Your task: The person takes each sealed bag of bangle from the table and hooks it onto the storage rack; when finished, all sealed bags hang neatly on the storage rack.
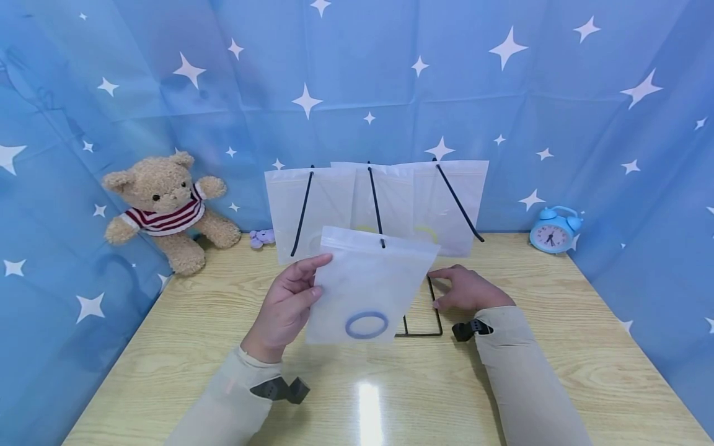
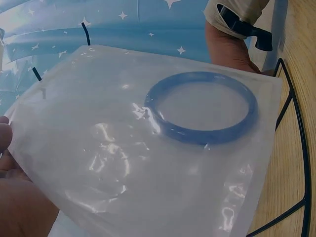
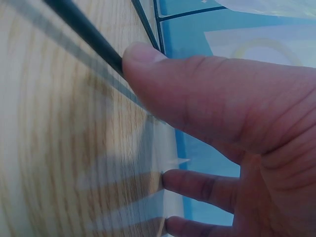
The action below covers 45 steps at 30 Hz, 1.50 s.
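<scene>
My left hand (image 1: 287,310) pinches the left edge of a frosted zip bag (image 1: 357,275) between thumb and fingers. A blue ring (image 1: 366,324) lies inside, near the bag's lower edge; the left wrist view shows the ring (image 2: 201,137) up close. Near its top, a black prong tip (image 1: 383,243) pokes through the bag. My right hand (image 1: 471,289) holds the side of the black wire rack's base (image 1: 418,335), and the right wrist view shows my thumb (image 3: 197,94) on the rod (image 3: 91,34). The bag hides part of the rack.
Behind, three more bags (image 1: 309,198) hang on black prongs (image 1: 458,201); faint yellow shapes show in two. A teddy bear (image 1: 167,204) and a small purple toy (image 1: 262,238) sit at the back left. A blue alarm clock (image 1: 552,232) stands back right, before a starry curtain (image 1: 357,74).
</scene>
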Each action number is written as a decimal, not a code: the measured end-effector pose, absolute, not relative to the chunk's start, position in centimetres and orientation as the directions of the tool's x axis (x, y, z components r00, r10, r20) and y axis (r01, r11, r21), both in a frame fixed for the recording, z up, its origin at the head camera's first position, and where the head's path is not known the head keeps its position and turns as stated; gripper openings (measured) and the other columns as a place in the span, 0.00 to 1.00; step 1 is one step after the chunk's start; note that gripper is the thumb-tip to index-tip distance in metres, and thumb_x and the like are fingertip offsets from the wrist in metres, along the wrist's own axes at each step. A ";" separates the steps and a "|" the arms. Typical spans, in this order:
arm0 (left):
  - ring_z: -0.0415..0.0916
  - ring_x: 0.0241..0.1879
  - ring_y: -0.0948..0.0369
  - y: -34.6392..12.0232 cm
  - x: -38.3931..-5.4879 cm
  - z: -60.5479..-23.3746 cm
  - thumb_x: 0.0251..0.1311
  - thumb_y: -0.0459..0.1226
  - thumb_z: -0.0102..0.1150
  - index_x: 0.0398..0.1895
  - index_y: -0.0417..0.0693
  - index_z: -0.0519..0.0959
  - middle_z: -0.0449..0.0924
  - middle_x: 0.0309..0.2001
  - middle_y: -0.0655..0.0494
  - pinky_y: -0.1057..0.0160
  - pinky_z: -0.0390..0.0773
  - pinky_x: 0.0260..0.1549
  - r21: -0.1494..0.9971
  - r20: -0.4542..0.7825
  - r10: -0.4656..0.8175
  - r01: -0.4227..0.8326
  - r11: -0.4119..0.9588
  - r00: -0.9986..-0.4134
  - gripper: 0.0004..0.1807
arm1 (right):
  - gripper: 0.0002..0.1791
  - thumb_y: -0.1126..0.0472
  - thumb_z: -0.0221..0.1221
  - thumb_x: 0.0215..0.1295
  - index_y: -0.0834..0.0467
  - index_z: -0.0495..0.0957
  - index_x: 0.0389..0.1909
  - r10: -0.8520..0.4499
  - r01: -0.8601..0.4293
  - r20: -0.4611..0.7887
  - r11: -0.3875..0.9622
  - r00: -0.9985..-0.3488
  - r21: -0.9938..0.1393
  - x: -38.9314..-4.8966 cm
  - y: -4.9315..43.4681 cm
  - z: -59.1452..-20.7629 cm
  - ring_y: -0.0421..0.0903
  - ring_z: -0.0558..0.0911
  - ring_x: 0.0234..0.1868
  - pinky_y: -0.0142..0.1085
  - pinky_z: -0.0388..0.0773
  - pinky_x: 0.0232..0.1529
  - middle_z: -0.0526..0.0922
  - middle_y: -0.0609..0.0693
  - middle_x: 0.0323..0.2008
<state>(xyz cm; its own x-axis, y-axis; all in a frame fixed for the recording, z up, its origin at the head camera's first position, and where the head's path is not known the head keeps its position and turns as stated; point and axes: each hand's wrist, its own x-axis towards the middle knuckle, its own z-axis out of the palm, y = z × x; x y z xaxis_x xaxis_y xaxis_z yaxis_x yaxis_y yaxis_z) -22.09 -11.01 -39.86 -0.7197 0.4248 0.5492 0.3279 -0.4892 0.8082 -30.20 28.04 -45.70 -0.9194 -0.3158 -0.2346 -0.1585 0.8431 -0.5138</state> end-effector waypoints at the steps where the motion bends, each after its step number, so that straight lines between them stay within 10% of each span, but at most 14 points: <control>1: 0.77 0.64 0.65 -11.0 -22.1 -39.9 0.70 0.17 0.40 0.70 0.60 0.79 0.80 0.67 0.66 0.64 0.80 0.61 0.808 0.550 0.421 0.332 -0.486 -0.722 0.36 | 0.44 0.52 0.75 0.61 0.58 0.70 0.77 -0.317 -0.159 -0.235 0.843 -0.919 -0.514 -30.2 28.0 -45.7 0.72 0.62 0.75 0.64 0.70 0.68 0.64 0.71 0.75; 21: 0.71 0.66 0.70 -11.2 -22.5 -40.6 0.66 0.18 0.46 0.66 0.64 0.80 0.78 0.68 0.71 0.71 0.72 0.61 0.819 0.557 0.366 0.418 -0.394 -0.745 0.37 | 0.43 0.51 0.75 0.61 0.57 0.71 0.76 -0.312 -0.153 -0.238 0.844 -0.920 -0.514 -30.4 28.0 -45.8 0.71 0.63 0.75 0.64 0.71 0.68 0.65 0.70 0.75; 34: 0.66 0.40 0.66 -11.2 -23.0 -41.4 0.68 0.18 0.48 0.61 0.64 0.85 0.83 0.57 0.70 0.70 0.70 0.42 0.853 0.521 0.421 0.441 -0.279 -0.742 0.34 | 0.38 0.52 0.75 0.62 0.54 0.75 0.73 -0.303 -0.148 -0.232 0.845 -0.924 -0.514 -30.3 27.9 -45.7 0.70 0.64 0.75 0.64 0.71 0.67 0.66 0.68 0.75; 41: 0.74 0.52 0.64 -11.2 -23.4 -42.1 0.69 0.21 0.50 0.58 0.35 0.84 0.83 0.62 0.60 0.66 0.73 0.48 0.876 0.437 0.496 0.480 -0.046 -0.750 0.20 | 0.41 0.50 0.74 0.62 0.56 0.73 0.75 -0.284 -0.128 -0.247 0.855 -0.927 -0.503 -30.2 27.8 -45.7 0.71 0.66 0.74 0.63 0.71 0.67 0.66 0.69 0.74; 45: 0.74 0.40 0.69 -11.3 -23.7 -42.4 0.70 0.22 0.51 0.58 0.38 0.85 0.84 0.62 0.48 0.67 0.75 0.39 0.847 0.402 0.545 0.525 0.083 -0.736 0.19 | 0.40 0.51 0.74 0.62 0.56 0.74 0.74 -0.287 -0.133 -0.243 0.854 -0.926 -0.503 -30.1 27.8 -45.5 0.70 0.67 0.73 0.63 0.72 0.66 0.67 0.69 0.73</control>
<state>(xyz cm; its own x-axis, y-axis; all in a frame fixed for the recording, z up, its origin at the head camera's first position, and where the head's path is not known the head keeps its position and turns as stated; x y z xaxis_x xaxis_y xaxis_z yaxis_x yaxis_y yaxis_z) -23.71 -11.26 -42.45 -0.7359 0.5445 0.4024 0.5246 0.0827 0.8473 -30.10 27.79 -45.53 -0.9264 -0.2874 -0.2432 -0.1328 0.8538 -0.5033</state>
